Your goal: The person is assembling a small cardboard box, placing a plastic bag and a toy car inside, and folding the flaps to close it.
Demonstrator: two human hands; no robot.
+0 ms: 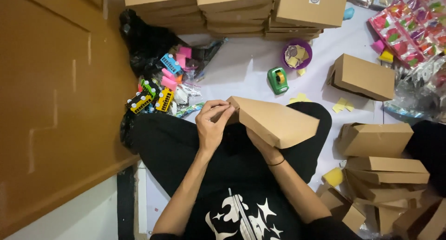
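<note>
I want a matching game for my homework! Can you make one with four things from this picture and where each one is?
Things:
1. tape dispenser
2. toy buses
3. purple bowl
4. box

Places:
A. in both hands, over the lap
B. on the floor by the black bag
C. just right of the green thing
D. on the floor, above the lap, left of the bowl

Pairs: 1-D, 2-B, 3-C, 4-A

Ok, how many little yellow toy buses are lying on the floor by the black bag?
2. One yellow toy bus lies left of the person's knee and the other yellow toy bus sits beside it on its right. More may be hidden in the black bag.
</note>
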